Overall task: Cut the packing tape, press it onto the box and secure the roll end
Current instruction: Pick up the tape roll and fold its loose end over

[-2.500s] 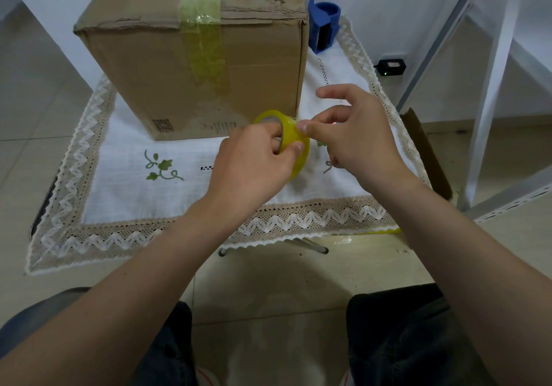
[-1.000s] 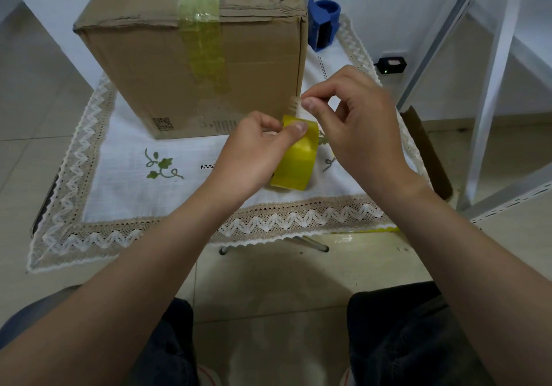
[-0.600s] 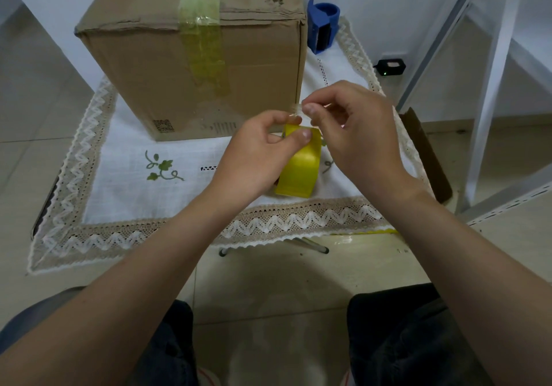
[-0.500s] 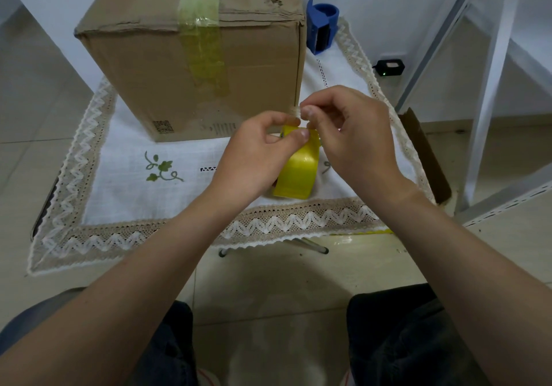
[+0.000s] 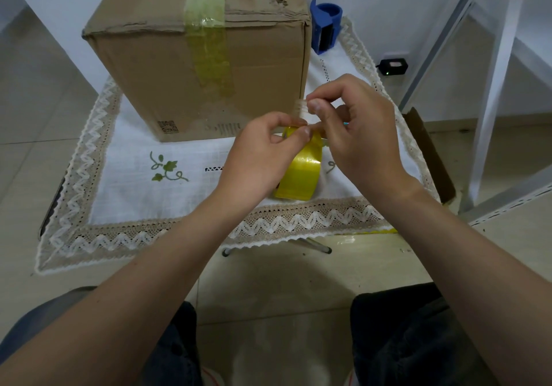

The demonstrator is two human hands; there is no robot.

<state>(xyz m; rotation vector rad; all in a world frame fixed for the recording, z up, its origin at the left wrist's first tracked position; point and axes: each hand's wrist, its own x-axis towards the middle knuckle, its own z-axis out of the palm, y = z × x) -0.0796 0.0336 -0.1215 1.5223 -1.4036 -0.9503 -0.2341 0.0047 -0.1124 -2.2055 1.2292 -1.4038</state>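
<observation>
A brown cardboard box [image 5: 167, 75] stands on the white cloth, with a strip of yellowish tape [image 5: 209, 42] running over its top and down its near face. A yellow tape roll [image 5: 301, 176] is held on edge just above the cloth in front of the box's right corner. My left hand [image 5: 260, 158] grips the roll from the left, thumb and forefinger on its top. My right hand [image 5: 355, 134] pinches the short loose tape end [image 5: 298, 109] above the roll, between thumb and forefinger.
A blue tape dispenser [image 5: 325, 27] stands behind the box at the right. The lace-edged cloth [image 5: 125, 230] covers a low table. A white metal frame [image 5: 495, 87] rises at the right, with a small black device [image 5: 394, 66] on the floor beyond.
The roll has been turned from flat-on to edge-on in my left hand. My right hand has lifted a short tape end off it and holds it folded above the roll.
</observation>
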